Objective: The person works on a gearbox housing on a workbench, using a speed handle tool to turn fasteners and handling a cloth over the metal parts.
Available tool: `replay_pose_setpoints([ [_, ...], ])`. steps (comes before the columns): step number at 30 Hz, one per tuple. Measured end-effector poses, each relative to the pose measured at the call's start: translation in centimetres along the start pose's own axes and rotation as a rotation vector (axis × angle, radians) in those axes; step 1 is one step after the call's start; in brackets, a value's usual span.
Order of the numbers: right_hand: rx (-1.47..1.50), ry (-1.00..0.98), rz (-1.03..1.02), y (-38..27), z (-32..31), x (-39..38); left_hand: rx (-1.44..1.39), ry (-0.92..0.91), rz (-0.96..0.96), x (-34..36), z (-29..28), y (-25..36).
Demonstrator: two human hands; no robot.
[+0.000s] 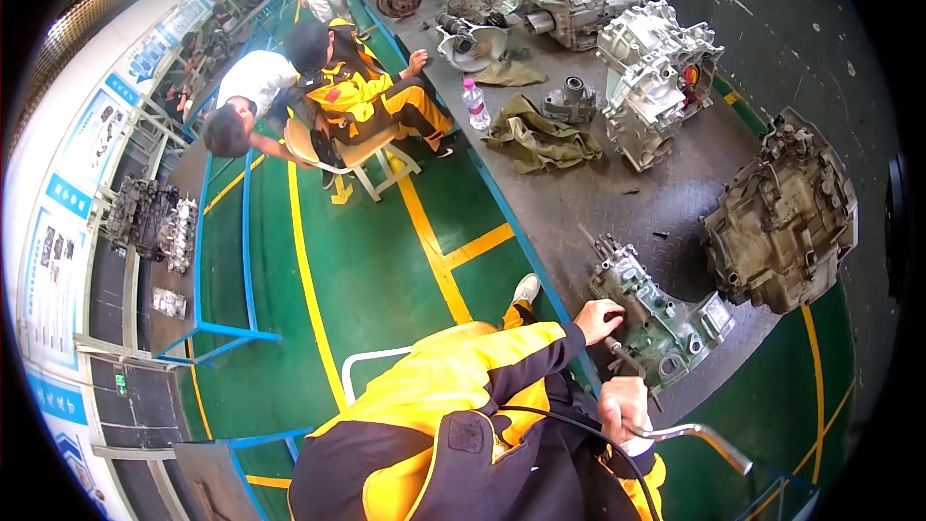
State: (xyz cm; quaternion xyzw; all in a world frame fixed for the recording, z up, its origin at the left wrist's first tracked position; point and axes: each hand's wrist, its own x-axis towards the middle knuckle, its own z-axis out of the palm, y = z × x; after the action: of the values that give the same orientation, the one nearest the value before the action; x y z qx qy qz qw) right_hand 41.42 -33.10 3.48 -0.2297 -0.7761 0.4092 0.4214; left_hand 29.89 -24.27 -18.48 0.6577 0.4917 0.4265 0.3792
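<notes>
A greenish metal gear housing (pixel 666 323) lies on the near end of the workbench, with rods and bolts sticking out of its far end. My left hand (pixel 600 320) is at its left edge, fingers curled in against it; whatever they pinch is hidden. Just below, a thin metal rod with a round end (pixel 625 355) slants along the housing's near side. My right hand (pixel 625 407) is closed in a fist near the bench edge, around a bent, shiny metal bar (pixel 709 436) that reaches out to the right.
A large dirty gearbox case (pixel 783 212) stands right of the housing. Farther along are a silver gearbox (pixel 656 77), a crumpled olive cloth (pixel 540 135), a small metal part (pixel 571 101) and a pink-capped bottle (pixel 476 104). A seated person (pixel 362 87) and others are beyond, left of the bench.
</notes>
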Motion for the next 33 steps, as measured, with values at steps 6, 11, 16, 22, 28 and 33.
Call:
replay_pose_setpoints([
  [6,-0.025,-0.115,0.111,2.8,-1.2,2.3,0.046,-0.045,0.079,0.8,-0.5,-0.2],
  [11,-0.074,-0.202,0.081,3.6,-1.6,3.9,0.09,-0.045,0.127,0.6,-0.3,-0.8],
  [16,0.025,-0.176,0.129,5.6,-1.2,4.7,0.023,-0.037,0.035,0.6,-0.7,-0.6],
  [22,-0.033,-0.199,0.11,6.1,-1.2,5.1,0.029,-0.046,0.026,0.4,-0.4,-0.9],
  [28,-0.076,-0.163,0.11,7.4,-1.4,4.3,0.036,-0.037,0.019,0.3,-0.2,-0.7],
  [33,-0.012,-0.138,0.147,7.2,-1.9,4.9,0.062,-0.009,0.028,0.4,-0.2,-1.0],
])
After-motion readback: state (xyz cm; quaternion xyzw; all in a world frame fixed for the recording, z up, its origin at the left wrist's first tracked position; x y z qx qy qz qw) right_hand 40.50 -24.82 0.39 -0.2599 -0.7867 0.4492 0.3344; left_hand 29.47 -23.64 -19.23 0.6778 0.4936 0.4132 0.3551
